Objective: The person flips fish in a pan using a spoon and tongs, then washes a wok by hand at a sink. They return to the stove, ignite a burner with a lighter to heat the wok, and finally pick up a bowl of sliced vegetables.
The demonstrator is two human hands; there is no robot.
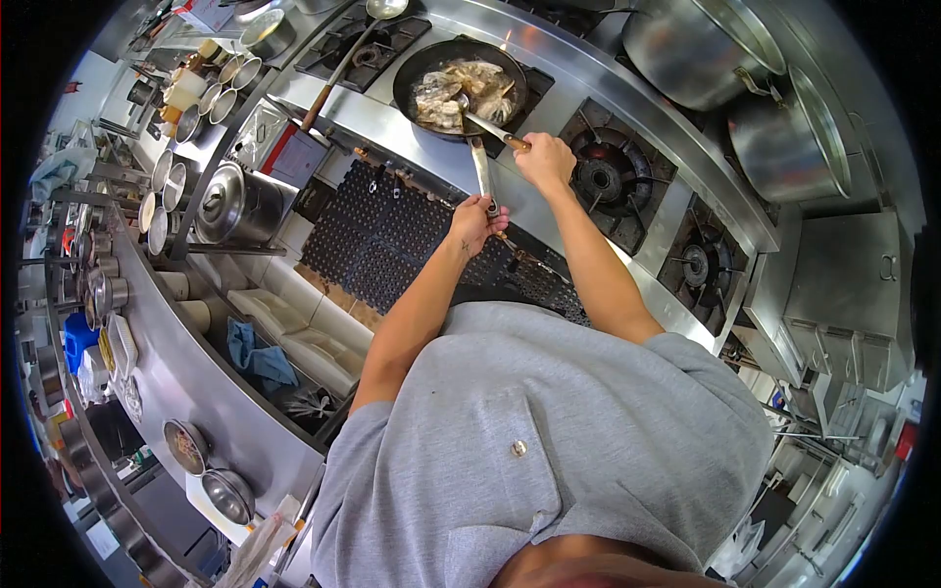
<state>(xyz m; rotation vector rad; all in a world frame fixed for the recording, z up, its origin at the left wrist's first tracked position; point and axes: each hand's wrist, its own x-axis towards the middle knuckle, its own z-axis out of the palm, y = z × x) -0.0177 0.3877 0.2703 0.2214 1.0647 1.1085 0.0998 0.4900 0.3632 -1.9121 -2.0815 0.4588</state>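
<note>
A dark frying pan (pixel 404 90) sits on the stove at the top centre, holding pale, browned pieces of food (pixel 470 80) in some liquid. My left hand (pixel 474 224) is closed around the end of the pan's long metal handle (pixel 481 167). With my right hand (pixel 545 160) I grip the wooden handle of a metal cooking spoon (pixel 488 127). The spoon reaches over the pan's near rim, and its head is among the food, partly hidden by it.
Burners (pixel 603 179) line the stove right of the pan. Large steel pots (pixel 701 49) stand behind them. A long-handled ladle (pixel 343 61) lies left of the pan. Farther left is a lidded stockpot (pixel 235 204). Black perforated matting (pixel 377 220) covers the floor below.
</note>
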